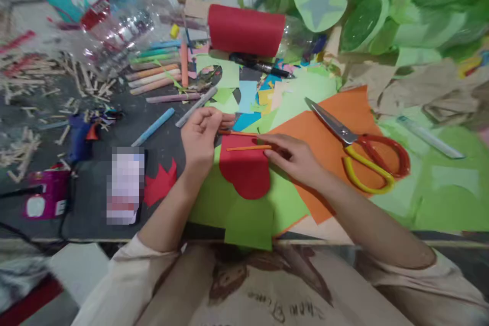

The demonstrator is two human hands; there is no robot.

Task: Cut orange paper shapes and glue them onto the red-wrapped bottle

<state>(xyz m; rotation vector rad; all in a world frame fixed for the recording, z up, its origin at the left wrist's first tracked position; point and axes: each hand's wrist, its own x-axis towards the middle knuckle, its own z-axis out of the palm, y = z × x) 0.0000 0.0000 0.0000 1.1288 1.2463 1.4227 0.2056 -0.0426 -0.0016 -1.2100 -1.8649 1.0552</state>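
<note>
My left hand (202, 135) is closed, its fingertips pinching the left end of a thin orange paper strip (242, 134). At that strip's other end is the index finger of my right hand (294, 158). A second orange strip (248, 148) runs just below, its right end at my right thumb and fingers. Under both strips lies a red paper cutout (246, 175) with a rounded, lobed lower edge. It rests on light green paper (208, 198). To the right, scissors (346, 137) with red and yellow handles lie partly open on an orange sheet (294, 125).
A phone (126, 186) and a jagged red paper scrap (162, 183) are at left. Behind my hands are colored sticks (156, 79), a red paper-wrapped bottle (246, 30) and a black pen (263, 65). A cutter (431, 137) lies right; a blue glue gun (80, 137) lies left.
</note>
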